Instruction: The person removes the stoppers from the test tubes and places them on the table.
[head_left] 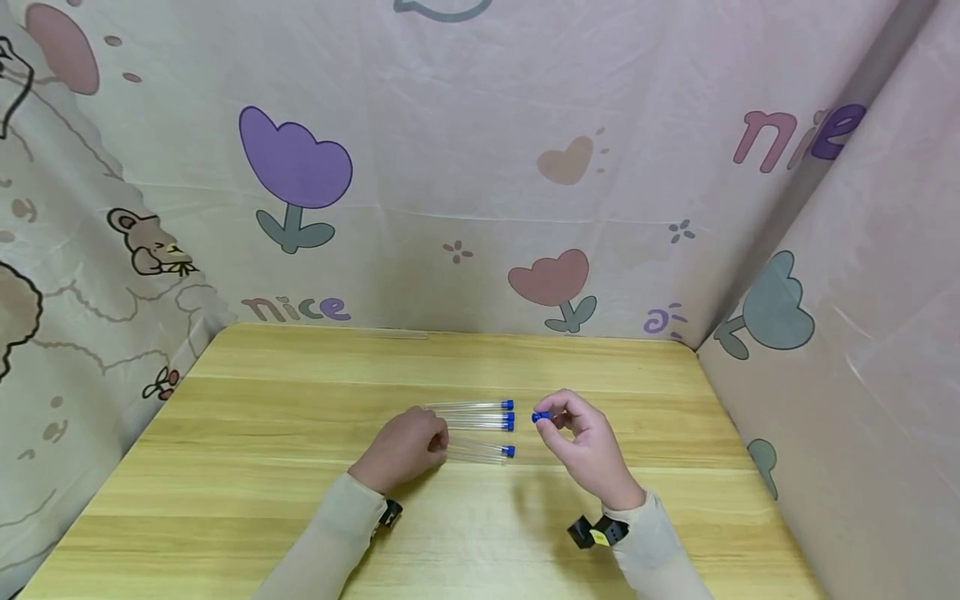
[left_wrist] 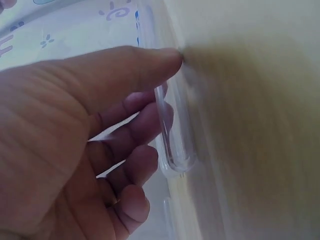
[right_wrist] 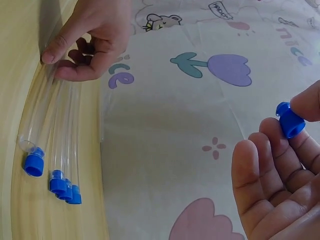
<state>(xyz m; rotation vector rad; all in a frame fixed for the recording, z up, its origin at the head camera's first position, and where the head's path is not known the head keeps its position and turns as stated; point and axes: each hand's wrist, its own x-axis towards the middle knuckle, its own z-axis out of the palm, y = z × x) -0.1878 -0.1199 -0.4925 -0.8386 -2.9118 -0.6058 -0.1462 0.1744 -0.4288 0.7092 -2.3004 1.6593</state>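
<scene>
Blue marks the small cap (head_left: 541, 417) that the right hand (head_left: 588, 450) pinches between thumb and forefinger in the head view, its hold raised over the wooden table (head_left: 225, 467). To the left of those fingertips, four capped tubes (head_left: 480, 417) lie on the wood, their blue ends pointing toward the right hand; the uncapped tube (head_left: 480, 459) lies on the side nearest the person. At the tubes' other ends, the left hand (head_left: 405, 446) bends over, its fingers curled. From the left wrist, the thumb and forefinger close on clear tubing, the rounded end showing below the thumb beside the other loosely bent fingers; faint edges blur which tube is which. From the right wrist, the cap's hollow side shows under the right thumb, the remaining fingers half bent, while across from it the left thumb and forefinger pinch the uncapped tube, its open mouth just beside one capped neighbour.
</scene>
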